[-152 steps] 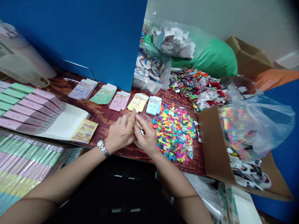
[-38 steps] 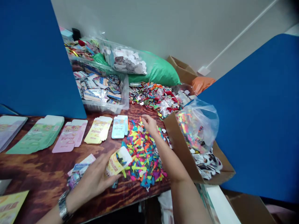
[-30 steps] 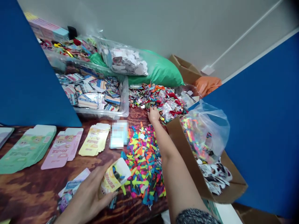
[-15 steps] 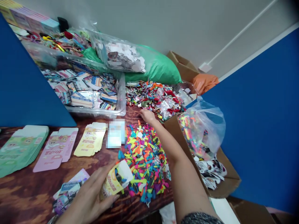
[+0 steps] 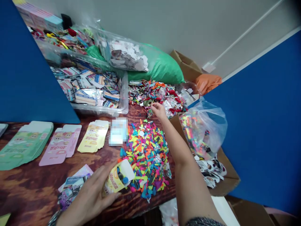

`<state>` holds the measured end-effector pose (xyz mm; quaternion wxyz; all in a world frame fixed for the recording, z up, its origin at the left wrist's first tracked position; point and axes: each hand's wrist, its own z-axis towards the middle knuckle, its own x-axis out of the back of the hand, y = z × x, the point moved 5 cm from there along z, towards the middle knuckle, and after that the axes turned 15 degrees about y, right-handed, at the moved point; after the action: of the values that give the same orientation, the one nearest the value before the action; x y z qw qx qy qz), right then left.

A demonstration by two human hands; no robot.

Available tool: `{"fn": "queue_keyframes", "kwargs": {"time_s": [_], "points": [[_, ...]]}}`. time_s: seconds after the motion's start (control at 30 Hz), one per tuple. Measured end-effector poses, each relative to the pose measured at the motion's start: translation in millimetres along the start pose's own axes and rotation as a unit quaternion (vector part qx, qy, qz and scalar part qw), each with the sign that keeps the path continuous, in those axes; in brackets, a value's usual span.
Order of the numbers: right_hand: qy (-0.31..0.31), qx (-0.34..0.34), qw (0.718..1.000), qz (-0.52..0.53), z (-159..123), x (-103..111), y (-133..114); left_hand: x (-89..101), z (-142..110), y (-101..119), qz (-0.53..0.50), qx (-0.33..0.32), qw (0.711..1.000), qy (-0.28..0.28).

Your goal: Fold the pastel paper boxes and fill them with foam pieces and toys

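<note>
My left hand (image 5: 94,191) is wrapped around a small yellow printed paper box (image 5: 115,180). The box tilts with its white flap up, and dark and blue items show in its open end. At the near edge of a heap of mixed small trinkets (image 5: 162,94) is my right hand (image 5: 158,110), thumb and fingers pinched together. A small dark green piece (image 5: 149,113) lies right under those fingertips; whether they grip it is unclear. Between the hands spreads a pile of bright balloons (image 5: 145,157). Several shiny printed cards (image 5: 71,188) lie beside my left hand.
Flat stacks of green (image 5: 23,144), pink (image 5: 61,142) and yellow (image 5: 92,136) boxes line the left. Behind them stands a clear bin (image 5: 124,94) of printed packets. A cardboard box (image 5: 231,175) with a plastic bag (image 5: 211,125) is at right, beside a blue panel (image 5: 263,125).
My right hand has moved right and slightly away from me, its fingers now pinched at the trinket heap. My left hand still holds the yellow box, where a blue item shows more plainly.
</note>
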<state>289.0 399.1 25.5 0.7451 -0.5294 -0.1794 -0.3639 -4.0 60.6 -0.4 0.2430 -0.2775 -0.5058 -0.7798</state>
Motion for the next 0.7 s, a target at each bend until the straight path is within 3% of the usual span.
{"fn": "queue_keyframes", "kwargs": {"time_s": [0.33, 0.5, 0.57, 0.7], "points": [[0.049, -0.026, 0.997, 0.060, 0, 15, -15, 3.4, -1, 9, -0.021, 0.013, 1.000, -0.011], [0.056, -0.051, 0.989, 0.124, -9, 28, -30, 6.8, 1, 5, -0.051, 0.041, 0.998, 0.015], [0.046, -0.073, 0.977, 0.193, -23, 32, -44, 9.5, 10, 7, -0.077, 0.054, 0.995, 0.023], [0.010, -0.099, 0.926, 0.364, -70, 37, -91, 12.6, 45, 11, -0.157, 0.075, 0.985, 0.020]]}}
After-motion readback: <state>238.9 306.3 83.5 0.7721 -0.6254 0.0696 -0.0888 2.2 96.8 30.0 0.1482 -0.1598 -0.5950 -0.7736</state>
